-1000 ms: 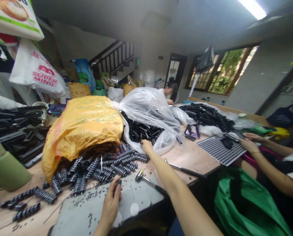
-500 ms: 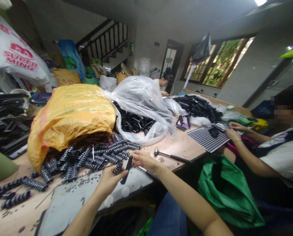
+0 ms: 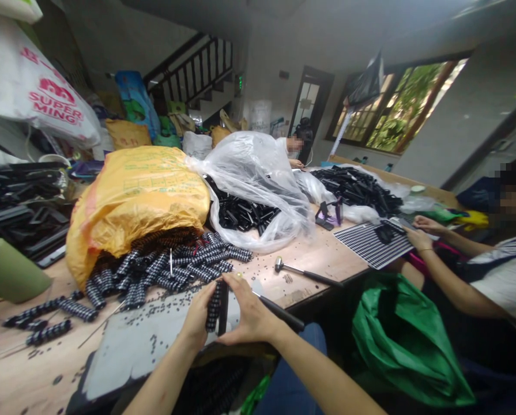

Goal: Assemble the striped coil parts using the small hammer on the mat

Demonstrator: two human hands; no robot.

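My left hand (image 3: 195, 320) grips a short black-and-white segmented roll (image 3: 213, 308), held upright over the table's front edge. Against its right side stands a flat black plastic bar (image 3: 223, 308), which my right hand (image 3: 258, 314) holds between thumb and fingers. The two pieces lie side by side, and fingers cover their top ends. Below them is a grey board (image 3: 123, 351) sprinkled with small black bits. Beyond my hands, many similar rolls (image 3: 132, 288) spill from a yellow sack (image 3: 145, 184).
Right of my hands lie a small hammer (image 3: 309, 275) and another dark tool handle (image 3: 283, 314). Black parts fill a clear plastic bag (image 3: 266, 167). A green bag (image 3: 405, 346) hangs below the table edge. At right, a co-worker's hands (image 3: 420, 236) work above a striped sheet (image 3: 365, 248).
My hands have come together, and the bar has turned from slanted to upright beside the roll. The view has shifted slightly left.
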